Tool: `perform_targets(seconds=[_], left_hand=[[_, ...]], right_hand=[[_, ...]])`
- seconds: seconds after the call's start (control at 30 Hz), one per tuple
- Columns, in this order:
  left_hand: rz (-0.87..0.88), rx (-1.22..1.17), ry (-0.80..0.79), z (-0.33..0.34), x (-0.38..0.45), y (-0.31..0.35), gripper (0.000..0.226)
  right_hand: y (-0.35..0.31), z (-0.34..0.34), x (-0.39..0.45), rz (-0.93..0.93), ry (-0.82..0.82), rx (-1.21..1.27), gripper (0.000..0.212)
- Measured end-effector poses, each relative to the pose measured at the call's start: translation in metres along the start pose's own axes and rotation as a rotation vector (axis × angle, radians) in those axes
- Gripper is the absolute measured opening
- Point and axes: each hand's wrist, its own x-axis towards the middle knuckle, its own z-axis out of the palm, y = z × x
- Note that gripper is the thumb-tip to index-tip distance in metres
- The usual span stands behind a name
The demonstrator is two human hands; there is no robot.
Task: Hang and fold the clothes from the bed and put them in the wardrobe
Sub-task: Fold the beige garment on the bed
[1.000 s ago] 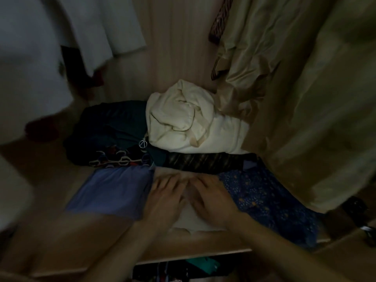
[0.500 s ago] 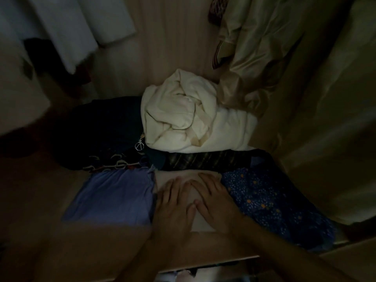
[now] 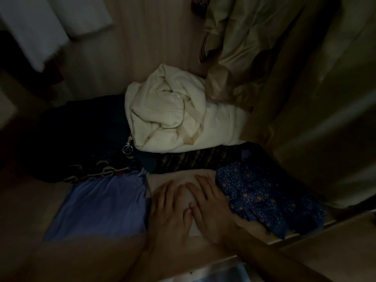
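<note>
Still flat, open: left hand (image 3: 169, 208) | right hand (image 3: 211, 208) | pressing folded pale garment (image 3: 183, 176) | slid slightly forward

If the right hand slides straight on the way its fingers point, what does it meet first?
Probably the dark striped garment at the far edge of the pale folded cloth that the right hand lies flat on, with the cream bundle above it. Depth is unclear.

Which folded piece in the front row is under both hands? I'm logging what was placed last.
The pale beige piece in the middle, between the plain lilac one and the blue floral one.
</note>
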Motion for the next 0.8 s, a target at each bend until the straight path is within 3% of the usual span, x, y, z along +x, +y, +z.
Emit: perform_targets(seconds=[0.13,0.27,0.33,0.47,0.7,0.8], left_hand=[[-0.023,0.008,0.009,-0.006,0.007,0.002,0.062],[-0.077,-0.046,-0.091,-0.017,0.004,0.008,0.067],[-0.133,0.002,-0.205,-0.034,0.004,0.017,0.077],[-0.045,0.172,-0.087,-0.082,-0.006,0.049,0.065],[0.099,0.212,-0.066,-0.096,-0.066,0.095,0.057],[0.055,0.149,-0.156,-0.091,-0.115,0.123,0.074]], right_hand=[[0.001,-0.001,0.006,0.024,-0.050,-0.057,0.059],[-0.005,-0.008,0.004,0.057,-0.124,-0.096,0.066],[-0.012,-0.020,0.001,0.079,-0.120,-0.096,0.080],[-0.029,-0.059,-0.027,0.154,-0.069,-0.080,0.106],[-0.037,-0.109,-0.115,0.062,0.043,-0.088,0.070],[-0.028,-0.109,-0.168,0.055,0.050,-0.024,0.069]])
